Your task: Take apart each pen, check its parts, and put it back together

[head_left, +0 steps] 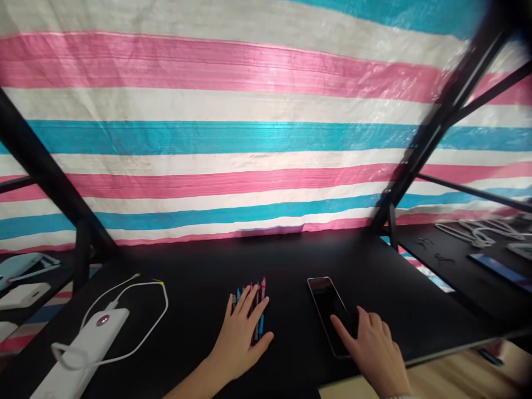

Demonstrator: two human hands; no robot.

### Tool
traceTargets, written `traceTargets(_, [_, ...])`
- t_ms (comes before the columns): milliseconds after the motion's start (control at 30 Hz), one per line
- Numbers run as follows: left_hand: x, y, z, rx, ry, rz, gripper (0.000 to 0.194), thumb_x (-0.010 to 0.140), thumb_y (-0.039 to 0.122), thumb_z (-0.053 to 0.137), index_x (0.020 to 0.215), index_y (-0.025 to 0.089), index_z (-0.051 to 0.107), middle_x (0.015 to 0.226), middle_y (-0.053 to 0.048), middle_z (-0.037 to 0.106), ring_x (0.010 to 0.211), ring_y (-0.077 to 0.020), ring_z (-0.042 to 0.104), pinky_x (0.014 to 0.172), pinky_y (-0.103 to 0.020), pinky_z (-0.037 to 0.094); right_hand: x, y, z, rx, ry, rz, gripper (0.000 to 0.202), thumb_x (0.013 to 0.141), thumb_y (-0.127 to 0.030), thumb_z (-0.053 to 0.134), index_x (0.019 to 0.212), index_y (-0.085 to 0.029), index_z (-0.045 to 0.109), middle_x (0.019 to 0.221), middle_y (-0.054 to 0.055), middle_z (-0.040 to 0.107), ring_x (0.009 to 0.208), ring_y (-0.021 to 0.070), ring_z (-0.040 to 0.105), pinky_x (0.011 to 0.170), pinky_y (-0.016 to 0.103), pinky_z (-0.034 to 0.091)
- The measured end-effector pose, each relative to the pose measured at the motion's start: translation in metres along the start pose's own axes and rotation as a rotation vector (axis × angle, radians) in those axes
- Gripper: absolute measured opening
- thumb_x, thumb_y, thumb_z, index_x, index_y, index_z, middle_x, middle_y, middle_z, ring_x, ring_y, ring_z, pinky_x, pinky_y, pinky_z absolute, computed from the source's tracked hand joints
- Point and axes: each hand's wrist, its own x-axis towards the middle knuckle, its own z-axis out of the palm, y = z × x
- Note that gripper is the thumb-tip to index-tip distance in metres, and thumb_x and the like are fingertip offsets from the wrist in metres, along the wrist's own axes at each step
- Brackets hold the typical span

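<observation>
My left hand (239, 335) lies palm down with its fingers spread over several pens (263, 289). The pens lie side by side on the black tabletop, with pink, blue and dark barrels. Their far ends show past my fingertips, and the palm hides other parts. To the right, a dark-screened smartphone (326, 310) with a light rim lies at a slant. My right hand (376, 346) is at its right edge, thumb across the screen and the other fingers curled beside that edge; their tips are hidden.
A white power strip (89, 346) with a white cable (166, 305) lies at the left. Black slanted frame bars (428, 133) rise on both sides before a striped sheet (249, 138). On the right-hand table are white cables (474, 233) and a blue flat object (502, 270).
</observation>
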Motion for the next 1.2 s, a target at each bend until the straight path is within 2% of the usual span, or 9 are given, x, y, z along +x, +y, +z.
traceTargets(100, [0.005,0.019,0.007,0.006,0.01,-0.021,0.057,0.094,0.047,0.043,0.148,0.032,0.033,0.158,-0.008,0.027,0.143,-0.0366,0.025,0.108,-0.066,0.028,-0.012,-0.011,0.0,-0.066,-0.028,0.024,0.069,0.083,-0.068,0.046,0.12,-0.01,0.054,0.106,0.018,0.058,0.102,0.038,0.058,0.071,0.048,0.05])
traceTargets(200, [0.007,0.027,0.012,0.034,0.035,-0.054,0.058,0.095,0.048,0.041,0.149,0.03,0.031,0.158,-0.009,0.027,0.143,-0.0374,0.024,0.107,-0.068,0.027,-0.011,-0.027,-0.001,-0.066,-0.041,0.024,0.068,0.081,-0.067,0.05,0.117,-0.01,0.052,0.105,0.017,0.058,0.101,0.0357,0.059,0.072,0.045,0.05])
traceTargets(433, [0.003,0.023,0.008,0.01,0.052,-0.038,0.058,0.095,0.049,0.042,0.149,0.032,0.03,0.157,-0.007,0.028,0.143,-0.0363,0.026,0.108,-0.069,0.025,0.005,-0.035,-0.005,-0.078,-0.108,0.066,0.059,0.078,-0.057,0.058,0.116,-0.013,0.051,0.101,0.013,0.057,0.098,0.0332,0.061,0.071,0.041,0.049])
traceTargets(633, [0.004,0.02,0.003,-0.056,0.043,-0.007,0.056,0.095,0.043,0.045,0.149,0.035,0.029,0.156,-0.006,0.032,0.143,-0.0336,0.027,0.109,-0.068,0.023,0.008,-0.04,-0.009,-0.052,-0.135,0.107,0.06,0.074,-0.058,0.06,0.117,-0.016,0.053,0.098,0.012,0.054,0.093,0.0333,0.062,0.065,0.04,0.049])
traceTargets(733, [0.003,0.02,0.002,-0.088,0.052,-0.025,0.058,0.095,0.04,0.045,0.15,0.036,0.025,0.155,-0.005,0.034,0.143,-0.0323,0.026,0.11,-0.068,0.02,0.004,-0.032,-0.005,0.001,-0.087,0.077,0.061,0.074,-0.059,0.062,0.116,-0.015,0.053,0.101,0.013,0.054,0.092,0.035,0.062,0.067,0.043,0.05])
traceTargets(833, [-0.005,0.02,0.0,-0.127,0.076,-0.047,0.06,0.096,0.035,0.045,0.151,0.035,0.02,0.155,-0.005,0.034,0.144,-0.0294,0.025,0.113,-0.064,0.02,-0.002,-0.012,-0.001,0.196,-0.03,-0.048,0.065,0.079,-0.06,0.059,0.124,-0.014,0.049,0.109,0.015,0.053,0.099,0.0348,0.059,0.076,0.048,0.051])
traceTargets(967, [-0.019,0.02,-0.005,-0.146,0.144,-0.06,0.065,0.093,0.03,0.049,0.151,0.031,0.019,0.155,-0.007,0.034,0.144,-0.0297,0.024,0.114,-0.062,0.022,-0.01,0.018,0.001,0.502,0.063,-0.202,0.049,0.092,-0.046,0.048,0.133,-0.019,0.046,0.121,0.014,0.049,0.114,0.0317,0.051,0.095,0.053,0.043])
traceTargets(1067, [-0.023,0.021,-0.009,-0.14,0.152,-0.017,0.07,0.089,0.03,0.054,0.151,0.029,0.021,0.154,-0.009,0.035,0.144,-0.0335,0.024,0.113,-0.064,0.022,-0.013,0.026,-0.002,0.612,0.124,-0.259,0.036,0.092,-0.035,0.048,0.125,-0.019,0.055,0.126,0.014,0.047,0.118,0.0315,0.048,0.098,0.054,0.042])
traceTargets(1200, [-0.016,0.023,-0.011,-0.102,0.13,0.033,0.072,0.086,0.03,0.056,0.15,0.029,0.024,0.154,-0.01,0.034,0.142,-0.0365,0.026,0.111,-0.066,0.021,-0.013,0.02,-0.007,0.669,0.178,-0.281,0.025,0.092,-0.021,0.047,0.109,-0.018,0.065,0.124,0.014,0.05,0.116,0.03,0.05,0.096,0.051,0.044])
